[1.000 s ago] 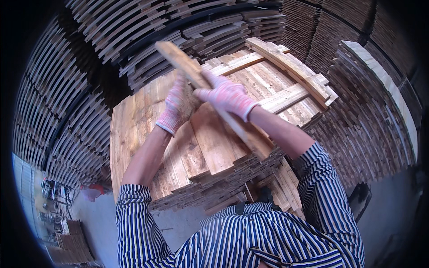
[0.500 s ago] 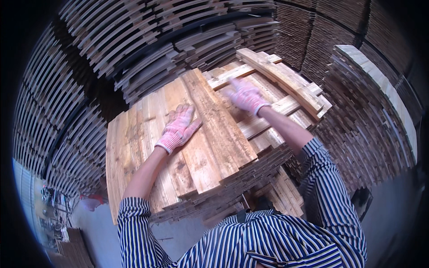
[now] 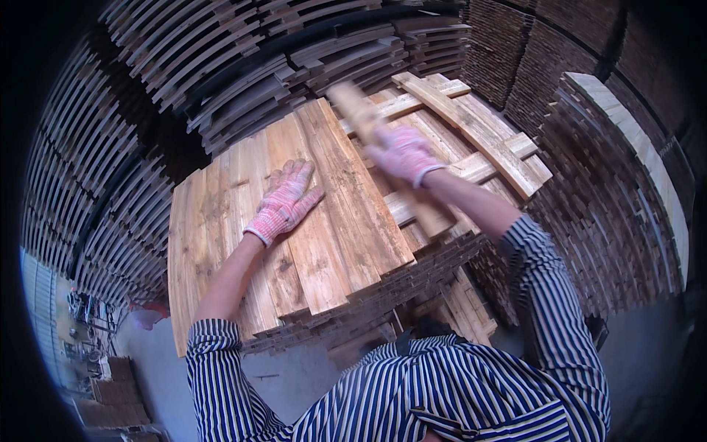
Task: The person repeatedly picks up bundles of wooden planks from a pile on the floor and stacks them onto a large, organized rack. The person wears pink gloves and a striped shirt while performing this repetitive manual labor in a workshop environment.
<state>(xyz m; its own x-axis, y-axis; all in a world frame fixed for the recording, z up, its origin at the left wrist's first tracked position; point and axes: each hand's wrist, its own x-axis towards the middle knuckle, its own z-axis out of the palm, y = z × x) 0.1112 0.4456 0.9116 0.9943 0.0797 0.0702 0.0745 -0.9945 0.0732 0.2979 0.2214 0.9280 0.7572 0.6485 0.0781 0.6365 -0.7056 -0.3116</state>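
My left hand [image 3: 285, 197], in a pink-and-white knit glove, lies flat with fingers stretched on a row of wooden boards [image 3: 335, 254] laid side by side. My right hand [image 3: 403, 156], gloved alike, is wrapped round a narrow wooden board [image 3: 434, 216], which is smeared by motion. The board slants over the gap just right of the row. Two wooden crosspieces [image 3: 475, 168] lie beneath it, one far and one near. Another board [image 3: 471, 132] rests across them farther right.
The boards top a high stack of planks [image 3: 346, 324]. Stacked slats [image 3: 96, 184] stand at the left and behind. On the right is another tall plank stack [image 3: 589, 221], with a pale board [image 3: 626, 132] along its top. Grey floor [image 3: 294, 383] shows below.
My right hand, blurred with no board visible in it before, now has a narrow board in its grip. My left hand stays flat on the row; the whole view has shifted slightly.
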